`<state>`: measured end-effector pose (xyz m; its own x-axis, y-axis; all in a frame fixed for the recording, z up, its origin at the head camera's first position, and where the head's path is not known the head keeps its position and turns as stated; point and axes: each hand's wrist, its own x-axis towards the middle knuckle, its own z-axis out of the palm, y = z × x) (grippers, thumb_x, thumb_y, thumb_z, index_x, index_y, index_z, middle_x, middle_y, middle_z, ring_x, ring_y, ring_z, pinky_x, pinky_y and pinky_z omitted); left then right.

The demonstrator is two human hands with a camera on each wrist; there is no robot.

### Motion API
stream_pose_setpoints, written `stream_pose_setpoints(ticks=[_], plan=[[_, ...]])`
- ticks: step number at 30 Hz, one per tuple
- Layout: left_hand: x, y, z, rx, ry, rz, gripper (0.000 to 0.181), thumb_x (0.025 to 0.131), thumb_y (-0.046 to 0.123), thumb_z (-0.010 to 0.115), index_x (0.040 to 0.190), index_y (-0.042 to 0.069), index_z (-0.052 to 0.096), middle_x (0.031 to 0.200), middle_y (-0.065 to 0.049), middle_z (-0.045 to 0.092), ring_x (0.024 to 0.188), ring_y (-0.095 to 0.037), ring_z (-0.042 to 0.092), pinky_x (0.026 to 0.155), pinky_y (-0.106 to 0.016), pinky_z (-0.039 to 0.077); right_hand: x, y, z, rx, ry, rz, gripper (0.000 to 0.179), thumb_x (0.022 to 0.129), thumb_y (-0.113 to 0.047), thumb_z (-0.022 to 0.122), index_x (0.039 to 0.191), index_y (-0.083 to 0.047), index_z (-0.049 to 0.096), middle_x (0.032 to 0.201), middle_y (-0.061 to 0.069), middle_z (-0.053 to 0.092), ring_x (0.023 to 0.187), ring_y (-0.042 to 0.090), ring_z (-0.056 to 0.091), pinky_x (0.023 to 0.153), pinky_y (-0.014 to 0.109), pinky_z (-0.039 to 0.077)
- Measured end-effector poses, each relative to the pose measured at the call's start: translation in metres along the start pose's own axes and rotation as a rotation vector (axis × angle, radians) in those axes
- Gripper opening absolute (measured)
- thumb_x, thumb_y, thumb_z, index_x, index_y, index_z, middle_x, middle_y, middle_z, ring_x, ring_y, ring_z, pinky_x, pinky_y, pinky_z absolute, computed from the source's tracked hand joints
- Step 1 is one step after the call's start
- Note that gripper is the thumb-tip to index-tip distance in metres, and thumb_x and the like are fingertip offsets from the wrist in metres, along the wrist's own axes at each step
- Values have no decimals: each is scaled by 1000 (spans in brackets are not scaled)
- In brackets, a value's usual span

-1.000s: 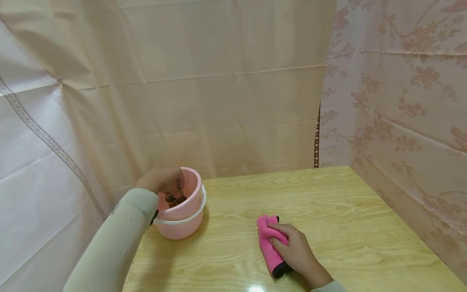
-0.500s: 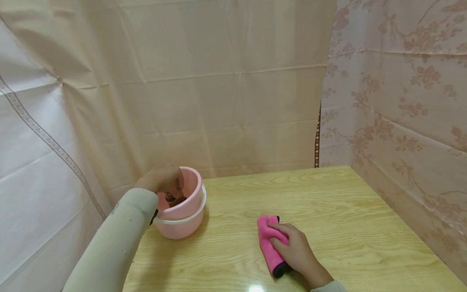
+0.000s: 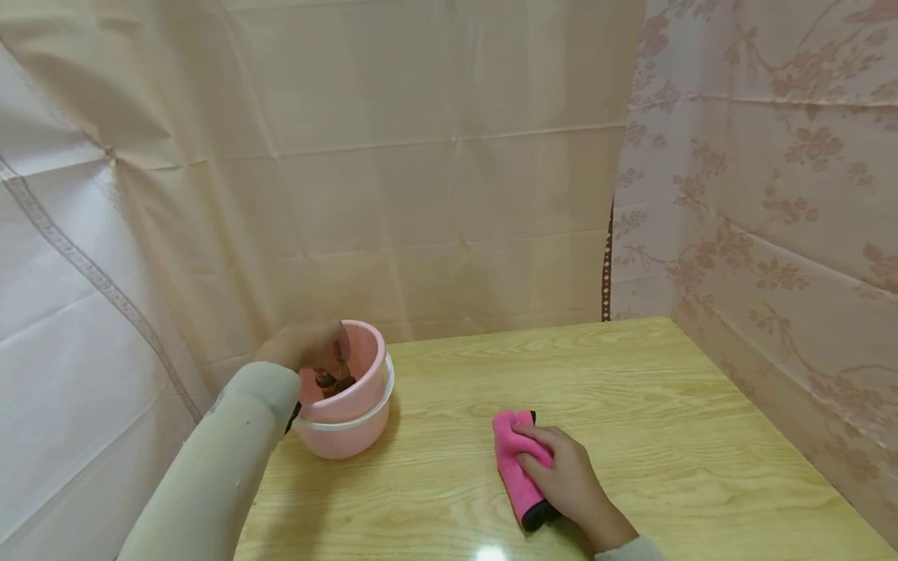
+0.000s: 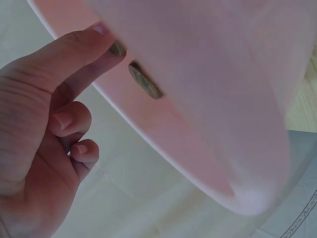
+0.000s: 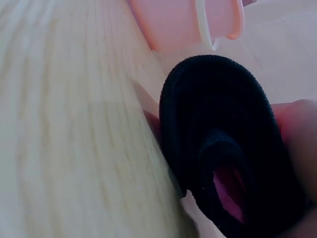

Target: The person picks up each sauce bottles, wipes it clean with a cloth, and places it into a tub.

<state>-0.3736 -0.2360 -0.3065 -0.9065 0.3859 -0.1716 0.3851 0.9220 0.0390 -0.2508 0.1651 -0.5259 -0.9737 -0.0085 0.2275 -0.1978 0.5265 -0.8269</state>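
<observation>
My left hand (image 3: 302, 343) reaches over the rim of a pink basin (image 3: 351, 405). In the left wrist view, its thumb and index finger pinch a small greenish-brown rounded piece (image 4: 117, 48), partly hidden by the basin wall; its exact kind cannot be made out. Another flat greenish-brown piece (image 4: 144, 82) shows beside it within the basin. From the head view, dark brown pieces (image 3: 326, 380) appear under the fingers. My right hand (image 3: 571, 475) grips a folded pink cloth (image 3: 512, 471) with black edging, on the table. The right wrist view shows the cloth's rolled black end (image 5: 215, 89) close up.
The upper basin sits tilted in a second pink basin (image 3: 344, 444) with a white rim, at the left of the wood-grain table (image 3: 449, 405). A beige curtain (image 3: 421, 195) hangs behind, and a floral curtain (image 3: 779, 234) runs along the right side.
</observation>
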Motion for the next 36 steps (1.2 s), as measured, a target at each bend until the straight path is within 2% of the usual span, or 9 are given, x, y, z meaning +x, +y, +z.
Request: stream_pose_setpoints(ticks=[10,13,20,24,26,28,30,33,36], plan=[[-1,5,3,24,18,-33,22,76,15,90,94,17,78,82,7,71,77,-15,64,77,-38,56,2,5,-24,-49,38,25,47,90,-16,80,132,-34,71,120,0,72,99,14,61,83,29,52],[-6,8,3,89,84,-22,24,75,25,91,94,18,78,81,5,69,77,-17,62,73,-38,55,3,15,-39,-94,39,57,47,91,-19,78,136,-32,69,124,6,71,99,19,61,82,32,50],[-29,11,2,246,273,15,4,85,23,80,85,21,76,77,2,67,69,-19,58,58,-37,49,5,34,-76,-184,8,86,49,95,-26,74,143,-25,63,142,19,62,131,37,57,100,54,50],[-42,18,0,261,368,43,5,87,24,78,90,20,78,78,2,68,67,-20,59,56,-39,48,8,42,-90,-260,-16,36,52,96,-27,73,146,-17,61,137,25,62,128,44,58,98,61,50],[-48,23,1,277,408,65,9,87,22,77,95,19,79,79,3,70,66,-19,59,55,-39,49,10,44,-96,-345,-20,2,55,95,-27,73,146,-13,60,133,27,63,122,47,59,94,63,50],[-53,29,4,282,435,92,1,88,21,75,88,21,76,74,6,67,62,-17,56,53,-37,46,12,45,-100,-442,-30,-11,57,95,-31,74,146,-10,59,133,30,60,118,51,58,91,67,48],[-60,35,8,299,463,123,12,89,22,75,78,24,69,66,10,60,57,-15,52,50,-35,42,14,45,-103,-547,-36,-17,58,95,-33,73,146,-9,59,136,32,55,117,55,55,88,71,46],[-68,44,17,329,545,203,33,85,20,77,64,27,53,58,13,44,52,-11,41,48,-31,35,15,42,-104,-650,-27,-56,62,94,-34,75,148,-12,55,144,33,47,115,57,53,81,72,46],[-72,54,25,368,632,313,39,79,12,76,59,24,45,57,12,33,52,-7,32,49,-27,29,14,40,-105,-712,4,-149,64,90,-25,80,148,-17,55,145,29,48,112,54,56,79,69,49]])
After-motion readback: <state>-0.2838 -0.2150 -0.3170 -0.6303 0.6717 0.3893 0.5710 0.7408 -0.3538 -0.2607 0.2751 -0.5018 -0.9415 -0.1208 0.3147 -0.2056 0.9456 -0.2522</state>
